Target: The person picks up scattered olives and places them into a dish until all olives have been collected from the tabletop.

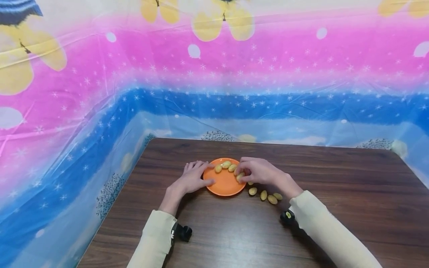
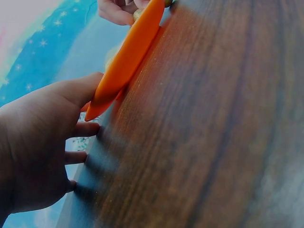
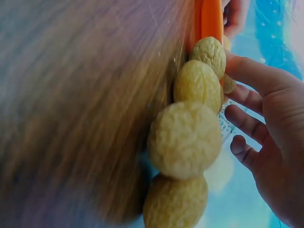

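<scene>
An orange plate point(image 1: 225, 188) lies on the brown table with several yellowish, wrinkled walnuts point(image 1: 226, 164) along its far side. My left hand point(image 1: 191, 178) rests at the plate's left edge, thumb and forefinger spread over the rim. In the left wrist view, the other fingers of that hand point(image 2: 38, 137) reach down to the table beside the plate point(image 2: 126, 59). At the right rim my right hand point(image 1: 259, 170) pinches a walnut point(image 1: 240, 177) between thumb and fingers. The right wrist view shows the thumb of this hand point(image 3: 280, 114) against a walnut point(image 3: 210, 54).
Several loose walnuts point(image 1: 263, 195) trail over the table point(image 1: 335, 193) from the plate toward my right forearm. A black wrist camera point(image 1: 183, 232) hangs below the left sleeve, another point(image 1: 287, 217) below the right. Behind the table hangs a pink and blue cloth point(image 1: 268, 74).
</scene>
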### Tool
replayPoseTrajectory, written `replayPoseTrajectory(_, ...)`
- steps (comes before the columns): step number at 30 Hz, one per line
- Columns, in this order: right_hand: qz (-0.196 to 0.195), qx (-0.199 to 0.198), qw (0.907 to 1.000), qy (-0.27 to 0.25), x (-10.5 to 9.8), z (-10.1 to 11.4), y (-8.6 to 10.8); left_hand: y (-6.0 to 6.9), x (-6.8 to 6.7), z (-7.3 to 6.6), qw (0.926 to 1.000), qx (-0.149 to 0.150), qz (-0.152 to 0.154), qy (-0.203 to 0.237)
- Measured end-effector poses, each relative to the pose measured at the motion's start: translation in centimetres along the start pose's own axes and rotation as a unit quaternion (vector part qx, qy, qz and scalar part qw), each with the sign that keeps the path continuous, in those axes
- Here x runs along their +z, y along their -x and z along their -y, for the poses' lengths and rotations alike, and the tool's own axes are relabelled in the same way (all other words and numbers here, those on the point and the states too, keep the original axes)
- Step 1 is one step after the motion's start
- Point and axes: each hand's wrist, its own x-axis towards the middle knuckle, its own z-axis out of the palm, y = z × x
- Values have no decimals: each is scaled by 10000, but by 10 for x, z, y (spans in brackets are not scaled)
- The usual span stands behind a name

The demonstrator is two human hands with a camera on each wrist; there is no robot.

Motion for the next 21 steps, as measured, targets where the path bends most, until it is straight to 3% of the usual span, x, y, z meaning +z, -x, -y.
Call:
replayPoseTrajectory(10, -258, -11, 9996, -124, -3, -11, 12, 2, -2, -1, 10000, 11, 18, -5)
replayPoseTrajectory(21, -257, -9, 9989, -393, -6, -20, 25, 1, -1, -1, 10000, 27, 25, -3)
